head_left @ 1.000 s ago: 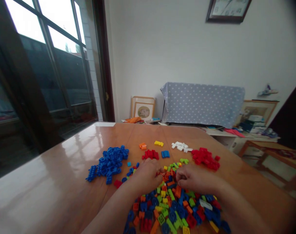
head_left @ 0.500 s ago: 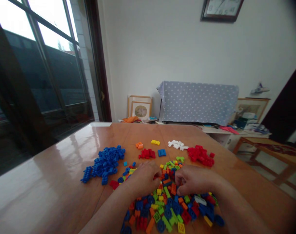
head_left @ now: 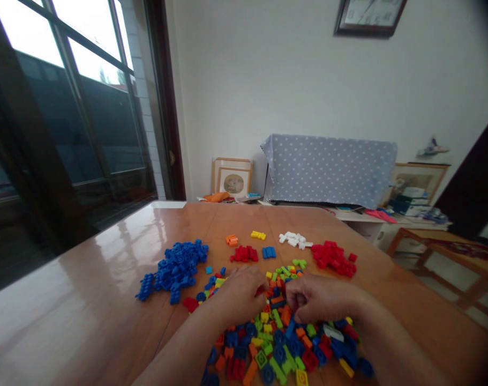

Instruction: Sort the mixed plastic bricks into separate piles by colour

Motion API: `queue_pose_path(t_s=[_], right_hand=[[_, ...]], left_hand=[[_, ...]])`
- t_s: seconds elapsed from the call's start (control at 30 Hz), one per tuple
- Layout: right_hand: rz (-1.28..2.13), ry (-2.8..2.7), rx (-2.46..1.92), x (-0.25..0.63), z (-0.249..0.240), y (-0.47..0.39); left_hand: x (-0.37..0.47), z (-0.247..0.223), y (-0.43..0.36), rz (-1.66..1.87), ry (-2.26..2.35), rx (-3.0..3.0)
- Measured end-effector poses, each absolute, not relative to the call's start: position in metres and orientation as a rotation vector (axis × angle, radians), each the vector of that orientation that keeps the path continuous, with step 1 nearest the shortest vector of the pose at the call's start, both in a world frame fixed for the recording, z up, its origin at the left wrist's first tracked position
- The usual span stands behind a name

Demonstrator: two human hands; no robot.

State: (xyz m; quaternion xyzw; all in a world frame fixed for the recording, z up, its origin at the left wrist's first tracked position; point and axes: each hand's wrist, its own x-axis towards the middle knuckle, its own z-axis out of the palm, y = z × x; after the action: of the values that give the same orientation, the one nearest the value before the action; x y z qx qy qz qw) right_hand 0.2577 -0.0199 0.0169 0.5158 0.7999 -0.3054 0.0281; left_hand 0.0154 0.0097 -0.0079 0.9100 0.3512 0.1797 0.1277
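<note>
A mixed heap of toy building bricks (head_left: 263, 343) in blue, red, orange, yellow and green lies right in front of me. Over its left side is my left hand (head_left: 246, 292), back up, with the fingers curled down and closed; what they grip, if anything, is hidden. My right hand (head_left: 314, 297) rests on the heap's right side, thumb and fingers bent together. A long blue brick (head_left: 291, 327) shows just below its thumb, and I cannot tell if it is held. A white brick (head_left: 333, 333) lies nearer to me.
Beyond the heap sit sorted groups: blue bricks (head_left: 179, 265) at left, red bricks (head_left: 332, 257) at right, white bricks (head_left: 295, 239), and small red (head_left: 244, 253), orange (head_left: 231, 240), yellow (head_left: 258, 235) and blue groups (head_left: 269, 252). All lie on a glossy wooden table (head_left: 107, 300).
My right hand has shifted slightly left within the heap, and a long blue brick now shows below its thumb. My left hand stays almost in place. The whole view has moved a little.
</note>
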Motion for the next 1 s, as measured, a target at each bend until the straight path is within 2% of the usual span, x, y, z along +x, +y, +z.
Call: queue_pose_path(t_s=[0.37,0.67,0.77,0.9,1.0], right_hand=[[-0.938,2.478,1.528,0.254,0.011,-0.018],[-1.439,2.451,1.445,0.269,0.017,-0.014],[-1.512,2.492,1.509,0.271,0.019,-0.012],[-1.338,2.618,1.847,0.267,0.020,-0.001],[-0.883,2.602,2.144,0.259,0.023,0.016]], left_hand=[[0.015,-0.011,0.012,0.530,1.009,2.669],[0.013,-0.009,0.012,0.551,1.009,2.657],[0.012,-0.008,0.013,0.564,1.024,2.659],[0.009,-0.009,0.015,0.575,1.039,2.661],[0.007,-0.009,0.016,0.586,1.049,2.673]])
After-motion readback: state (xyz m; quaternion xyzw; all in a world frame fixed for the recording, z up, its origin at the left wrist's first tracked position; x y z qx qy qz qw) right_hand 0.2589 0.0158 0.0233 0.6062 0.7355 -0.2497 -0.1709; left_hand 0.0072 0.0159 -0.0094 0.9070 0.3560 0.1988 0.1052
